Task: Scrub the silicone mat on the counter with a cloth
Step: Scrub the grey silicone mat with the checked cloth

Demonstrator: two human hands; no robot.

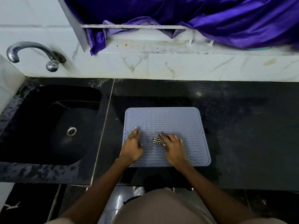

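A grey-blue silicone mat (169, 120) with a wavy ribbed surface lies flat on the black counter (242, 126). My right hand (174, 147) presses a crumpled black-and-white checked cloth (157, 139) onto the mat's lower middle. The cloth sticks out past my fingers to the left. My left hand (132, 146) rests flat on the mat's left part, fingers stretched forward, holding nothing.
A black sink (53, 126) with a metal drain (71, 131) is set into the counter to the left of the mat. A chrome tap (32, 52) sticks out of the white tiled wall above it. Purple curtain fabric (210, 18) hangs over the window ledge behind the counter.
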